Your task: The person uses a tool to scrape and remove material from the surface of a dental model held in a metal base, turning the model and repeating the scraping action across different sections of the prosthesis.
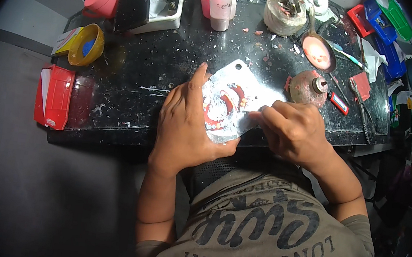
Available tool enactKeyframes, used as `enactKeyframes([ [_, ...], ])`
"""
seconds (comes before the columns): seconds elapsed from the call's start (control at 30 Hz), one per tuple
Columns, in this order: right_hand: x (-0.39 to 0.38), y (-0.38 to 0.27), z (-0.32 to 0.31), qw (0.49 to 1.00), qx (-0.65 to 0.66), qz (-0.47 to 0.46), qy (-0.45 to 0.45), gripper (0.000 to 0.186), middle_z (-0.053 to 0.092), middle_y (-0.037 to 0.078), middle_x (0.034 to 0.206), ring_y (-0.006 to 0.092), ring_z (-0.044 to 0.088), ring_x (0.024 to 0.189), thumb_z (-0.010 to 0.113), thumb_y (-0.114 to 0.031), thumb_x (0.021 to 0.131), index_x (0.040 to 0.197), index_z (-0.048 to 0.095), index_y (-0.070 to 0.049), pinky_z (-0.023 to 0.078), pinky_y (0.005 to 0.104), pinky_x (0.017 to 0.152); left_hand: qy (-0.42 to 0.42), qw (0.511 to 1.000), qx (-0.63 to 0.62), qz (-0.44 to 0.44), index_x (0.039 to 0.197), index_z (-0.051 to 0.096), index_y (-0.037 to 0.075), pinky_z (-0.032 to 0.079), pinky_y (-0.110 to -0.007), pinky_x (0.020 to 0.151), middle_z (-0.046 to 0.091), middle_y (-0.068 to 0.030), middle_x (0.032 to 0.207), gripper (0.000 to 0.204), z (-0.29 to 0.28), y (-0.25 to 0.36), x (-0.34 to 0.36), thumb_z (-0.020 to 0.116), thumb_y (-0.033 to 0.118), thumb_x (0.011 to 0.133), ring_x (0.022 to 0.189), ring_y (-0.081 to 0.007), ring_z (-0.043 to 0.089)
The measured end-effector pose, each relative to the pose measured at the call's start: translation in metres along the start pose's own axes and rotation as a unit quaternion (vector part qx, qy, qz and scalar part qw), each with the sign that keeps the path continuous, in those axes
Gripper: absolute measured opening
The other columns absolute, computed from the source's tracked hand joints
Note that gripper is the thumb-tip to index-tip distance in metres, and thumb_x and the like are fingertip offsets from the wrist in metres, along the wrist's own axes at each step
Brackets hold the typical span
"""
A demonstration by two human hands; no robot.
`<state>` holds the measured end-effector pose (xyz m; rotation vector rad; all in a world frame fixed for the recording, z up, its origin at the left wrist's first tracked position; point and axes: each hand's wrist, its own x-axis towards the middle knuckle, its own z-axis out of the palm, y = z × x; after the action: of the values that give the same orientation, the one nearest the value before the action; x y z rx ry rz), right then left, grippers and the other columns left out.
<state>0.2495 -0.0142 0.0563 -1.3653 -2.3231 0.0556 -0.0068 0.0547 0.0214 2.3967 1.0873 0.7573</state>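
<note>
A shiny metal plate (244, 84) lies on the black worktop (147, 66), with curved red strips (226, 103) on its surface. My left hand (184, 121) lies flat on the plate's left part and holds it down. My right hand (290, 128) is closed around a thin tool whose tip touches the plate near the red strips; the tool itself is mostly hidden by my fingers.
Two pink bottles (220, 5) stand at the back beside a white tray (165, 17). A pink cup (101, 1), a yellow bowl (87, 44) and a red box (54, 96) sit at the left. A spirit lamp (307, 87), a spoon (319, 52), pliers (364, 103) and blue bins (384, 32) are at the right.
</note>
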Motion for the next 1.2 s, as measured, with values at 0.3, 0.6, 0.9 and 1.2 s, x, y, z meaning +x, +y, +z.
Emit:
enactKeyframes([
  [0.3, -0.001, -0.005, 0.002, 0.999, -0.008, 0.030, 0.043, 0.028, 0.067, 0.008, 0.073, 0.0304, 0.071, 0.061, 0.086, -0.022, 0.100, 0.085, 0.066, -0.008, 0.050, 0.0459, 0.051, -0.025, 1.000, 0.008, 0.000, 0.173, 0.030, -0.008, 0.045, -0.056, 0.126, 0.066, -0.0317, 0.148, 0.136, -0.004, 0.006, 0.002, 0.100, 0.040, 0.067, 0.137, -0.0470, 0.065],
  [0.6, 0.000, -0.010, 0.010, 0.993, -0.083, 0.011, 0.084, 0.025, 0.064, 0.006, 0.073, 0.0256, 0.068, 0.058, 0.084, -0.022, 0.100, 0.087, 0.067, -0.009, 0.052, 0.0416, 0.052, -0.016, 1.000, 0.010, 0.004, 0.172, 0.030, -0.008, 0.045, -0.056, 0.125, 0.065, -0.0317, 0.148, 0.135, -0.003, 0.006, 0.001, 0.099, 0.038, 0.066, 0.137, -0.0474, 0.064],
  [0.9, 0.003, -0.009, -0.001, 0.998, 0.004, 0.059, 0.008, 0.020, 0.072, 0.013, 0.078, 0.0374, 0.073, 0.062, 0.079, -0.022, 0.104, 0.094, 0.070, -0.007, 0.054, 0.0500, 0.053, -0.009, 0.999, 0.028, -0.015, 0.172, 0.031, -0.009, 0.045, -0.055, 0.125, 0.068, -0.0310, 0.140, 0.136, -0.002, 0.011, 0.000, 0.099, 0.040, 0.064, 0.131, -0.0468, 0.068],
  [1.2, 0.002, -0.017, -0.004, 0.995, 0.015, 0.100, 0.000, 0.024, 0.073, 0.014, 0.076, 0.0411, 0.072, 0.062, 0.079, -0.026, 0.106, 0.094, 0.071, -0.007, 0.054, 0.0524, 0.053, -0.004, 0.999, 0.038, -0.015, 0.170, 0.032, -0.011, 0.044, -0.055, 0.126, 0.069, -0.0310, 0.137, 0.135, -0.001, 0.014, -0.001, 0.099, 0.040, 0.064, 0.125, -0.0451, 0.068],
])
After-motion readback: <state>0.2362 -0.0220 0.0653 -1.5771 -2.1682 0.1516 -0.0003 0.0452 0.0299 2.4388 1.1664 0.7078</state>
